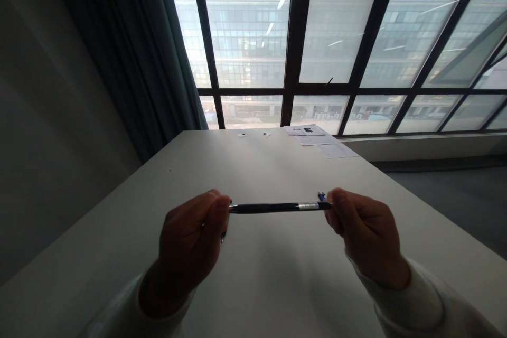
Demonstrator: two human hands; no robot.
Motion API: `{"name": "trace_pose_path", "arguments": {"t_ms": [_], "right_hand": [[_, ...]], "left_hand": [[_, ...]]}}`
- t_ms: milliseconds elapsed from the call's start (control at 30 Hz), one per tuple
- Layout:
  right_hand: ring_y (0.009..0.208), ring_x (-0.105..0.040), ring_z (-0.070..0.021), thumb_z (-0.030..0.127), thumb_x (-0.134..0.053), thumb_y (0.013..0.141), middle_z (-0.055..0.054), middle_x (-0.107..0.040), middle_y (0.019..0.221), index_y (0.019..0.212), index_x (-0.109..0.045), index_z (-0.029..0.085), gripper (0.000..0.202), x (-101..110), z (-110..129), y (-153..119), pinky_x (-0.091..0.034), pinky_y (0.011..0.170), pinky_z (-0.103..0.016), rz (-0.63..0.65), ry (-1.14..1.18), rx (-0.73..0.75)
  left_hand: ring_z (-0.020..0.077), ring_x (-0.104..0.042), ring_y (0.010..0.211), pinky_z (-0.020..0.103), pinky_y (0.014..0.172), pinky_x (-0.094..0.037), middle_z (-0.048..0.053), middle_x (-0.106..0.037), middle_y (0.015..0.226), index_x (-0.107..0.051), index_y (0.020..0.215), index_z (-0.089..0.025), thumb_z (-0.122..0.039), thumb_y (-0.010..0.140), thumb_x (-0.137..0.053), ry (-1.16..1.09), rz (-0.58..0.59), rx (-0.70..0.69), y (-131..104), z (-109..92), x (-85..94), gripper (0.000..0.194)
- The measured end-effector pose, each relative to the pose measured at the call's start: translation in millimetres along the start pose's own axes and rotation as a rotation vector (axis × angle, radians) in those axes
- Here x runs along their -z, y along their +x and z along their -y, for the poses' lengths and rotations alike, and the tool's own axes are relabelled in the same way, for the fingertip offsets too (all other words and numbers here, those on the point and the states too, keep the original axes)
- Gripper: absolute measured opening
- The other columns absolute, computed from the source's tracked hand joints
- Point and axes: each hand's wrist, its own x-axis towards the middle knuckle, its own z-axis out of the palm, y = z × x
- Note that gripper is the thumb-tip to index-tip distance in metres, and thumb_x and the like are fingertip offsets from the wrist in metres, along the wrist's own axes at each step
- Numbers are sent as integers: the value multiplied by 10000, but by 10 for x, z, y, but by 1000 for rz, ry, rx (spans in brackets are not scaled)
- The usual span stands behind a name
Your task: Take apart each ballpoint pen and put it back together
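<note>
A black pen (269,208) with a pale label near its right end is held level above the white table (253,274). My left hand (192,237) is closed around its left end, where a bit of shiny metal shows by the thumb. At the right end, my right hand (366,232) pinches the pen between thumb and fingers. Just below my left fingers a small dark pointed piece (224,236) shows, mostly hidden by the hand. Small blue and dark items (321,196) appear beyond the pen, beside my right fingers.
Several printed paper sheets (317,140) lie at the table's far right corner. Two round cable holes (266,134) sit near the far edge. A dark curtain (130,53) hangs at the left, and tall framed windows (293,42) stand behind the table.
</note>
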Motion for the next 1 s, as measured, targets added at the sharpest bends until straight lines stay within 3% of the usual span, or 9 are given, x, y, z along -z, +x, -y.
{"name": "trace_pose_path", "arguments": {"t_ms": [167, 433, 667, 1000], "right_hand": [[460, -368, -93, 324, -495, 1014, 35, -415, 489, 551, -497, 183, 483, 7, -17, -6, -257, 480, -291, -5, 11, 11], [458, -367, -96, 334, -499, 1011, 33, -419, 483, 536, -495, 184, 498, -3, -6, -8, -274, 500, -303, -24, 9, 18], [480, -354, -97, 330, -520, 999, 37, -404, 530, 597, -481, 190, 427, -26, -29, 2, -247, 467, -276, -1, 136, -25], [495, -359, -83, 297, -490, 1015, 40, -410, 596, 705, -502, 186, 329, -45, 10, 17, -242, 443, -245, 17, 256, -46]], "left_hand": [[71, -381, 411, 234, 429, -308, -55, -405, 499, -410, 562, -189, -219, 982, -447, -8, 0, -51, 7, 23, -8, 423], [72, -394, 391, 235, 411, -305, -51, -424, 475, -436, 532, -187, -232, 970, -468, 2, -34, -21, -1, 3, -13, 442], [102, -516, 492, 241, 466, -399, -10, -580, 619, -614, 712, -187, -201, 963, -492, -58, -17, -37, 18, 74, -13, 280], [145, -643, 692, 249, 604, -504, 31, -686, 807, -674, 897, -199, -199, 923, -589, 9, -23, -68, 0, 103, 1, 89]]}}
